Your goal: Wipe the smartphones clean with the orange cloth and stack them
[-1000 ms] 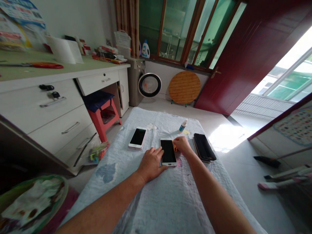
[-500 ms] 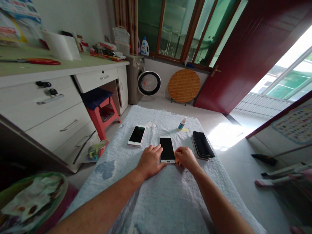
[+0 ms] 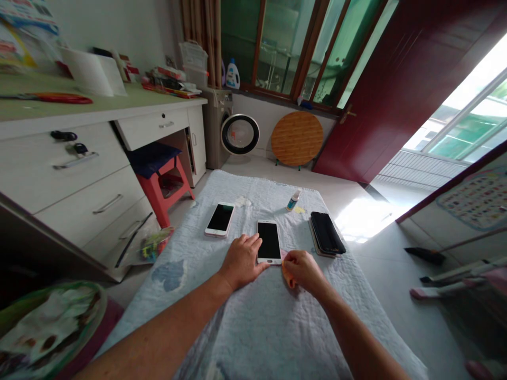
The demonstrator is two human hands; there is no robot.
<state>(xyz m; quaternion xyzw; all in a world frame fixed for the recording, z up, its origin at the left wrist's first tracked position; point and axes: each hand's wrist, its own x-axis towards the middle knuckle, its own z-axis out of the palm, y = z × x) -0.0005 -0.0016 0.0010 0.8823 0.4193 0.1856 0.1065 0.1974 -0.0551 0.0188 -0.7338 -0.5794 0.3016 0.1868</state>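
A white smartphone (image 3: 269,241) with a dark screen lies face up on the cloth-covered table. My left hand (image 3: 242,258) steadies it, fingers along its left edge and thumb at its bottom corner. Bunched in my closed right hand (image 3: 301,268) is a small orange cloth (image 3: 290,277), by the phone's lower right corner. Another white phone (image 3: 220,218) lies face up to the left. On the right, a black phone (image 3: 327,232) rests on top of another flat device, mostly hidden. Behind them stands a small spray bottle (image 3: 293,200).
A pale quilted cloth (image 3: 253,327) covers the table. To the left are a drawer desk (image 3: 87,184), a red stool (image 3: 166,184) and a bin (image 3: 91,316) holding waste. A washing machine (image 3: 217,126) with its door open and a round wooden tabletop (image 3: 297,138) stand behind.
My right hand has slid down the phone's right edge toward its lower corner, and more of the orange cloth shows. My left hand stays on the phone. The view has shifted slightly.
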